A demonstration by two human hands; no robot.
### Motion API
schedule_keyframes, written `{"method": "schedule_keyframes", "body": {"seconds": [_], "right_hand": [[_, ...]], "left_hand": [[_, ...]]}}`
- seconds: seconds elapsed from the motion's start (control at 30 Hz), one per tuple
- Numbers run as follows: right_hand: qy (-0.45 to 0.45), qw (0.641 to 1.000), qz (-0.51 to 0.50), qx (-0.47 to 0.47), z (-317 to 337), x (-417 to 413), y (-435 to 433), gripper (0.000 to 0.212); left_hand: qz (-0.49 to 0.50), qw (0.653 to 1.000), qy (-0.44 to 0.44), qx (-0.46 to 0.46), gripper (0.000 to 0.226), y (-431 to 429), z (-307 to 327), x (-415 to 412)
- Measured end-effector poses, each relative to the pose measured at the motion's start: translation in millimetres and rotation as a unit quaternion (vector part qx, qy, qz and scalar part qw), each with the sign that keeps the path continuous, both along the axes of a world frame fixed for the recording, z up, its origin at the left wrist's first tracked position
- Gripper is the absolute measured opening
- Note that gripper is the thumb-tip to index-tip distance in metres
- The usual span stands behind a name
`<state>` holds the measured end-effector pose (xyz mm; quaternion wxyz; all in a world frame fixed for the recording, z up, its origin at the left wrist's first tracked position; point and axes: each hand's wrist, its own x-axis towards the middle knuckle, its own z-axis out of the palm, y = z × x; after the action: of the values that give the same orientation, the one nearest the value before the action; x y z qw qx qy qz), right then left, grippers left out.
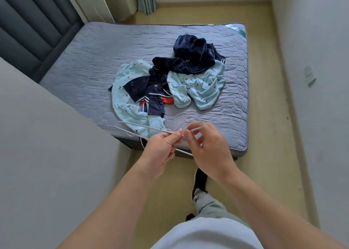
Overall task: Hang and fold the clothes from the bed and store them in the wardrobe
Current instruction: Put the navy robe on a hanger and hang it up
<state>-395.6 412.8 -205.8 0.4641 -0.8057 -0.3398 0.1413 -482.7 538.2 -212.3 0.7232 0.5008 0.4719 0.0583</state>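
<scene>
Both bare forearms stretch forward and converge in front of the person's chest. The left hand (pixel 160 148) is turned palm inward, its thumb and fingertips pinching the wire of a thin white hanger (pixel 139 125). The right hand (pixel 209 146), its back toward the camera, curls its fingers round the hanger's hook. The two hands sit just beside each other, fingertips nearly meeting.

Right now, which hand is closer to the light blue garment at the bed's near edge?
Left. The left hand pinches the hangers just below the light blue garment; the right hand sits farther right, holding the hook.
</scene>
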Motion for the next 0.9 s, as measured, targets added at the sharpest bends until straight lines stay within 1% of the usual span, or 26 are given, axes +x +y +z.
{"method": "schedule_keyframes", "body": {"seconds": [0.13, 0.27, 0.5, 0.7, 0.8, 0.9], "right_hand": [[-0.006, 1.0, 0.003, 0.007, -18, 52, 57, 0.012], [0.017, 1.0, 0.011, -0.014, -27, 105, 114, 0.012], [0.019, 0.996, 0.041, -0.081, -32, 170, 195, 0.012], [0.051, 0.989, 0.045, -0.134, -54, 216, 251, 0.014], [0.078, 0.982, 0.041, -0.168, -74, 237, 280, 0.009], [0.112, 0.979, 0.024, -0.17, -104, 254, 310, 0.01]], "left_hand": [[-0.007, 1.0, 0.024, 0.011, 0.019, 55, -13, 51], [0.03, 0.998, 0.046, 0.015, 0.025, 120, -17, 98], [0.046, 0.996, 0.08, 0.018, 0.017, 211, -30, 159], [-0.026, 0.993, 0.111, 0.031, 0.015, 276, -64, 218], [-0.086, 0.987, 0.125, 0.044, 0.018, 310, -91, 256], [-0.161, 0.976, 0.137, 0.047, 0.02, 348, -126, 296]]}}
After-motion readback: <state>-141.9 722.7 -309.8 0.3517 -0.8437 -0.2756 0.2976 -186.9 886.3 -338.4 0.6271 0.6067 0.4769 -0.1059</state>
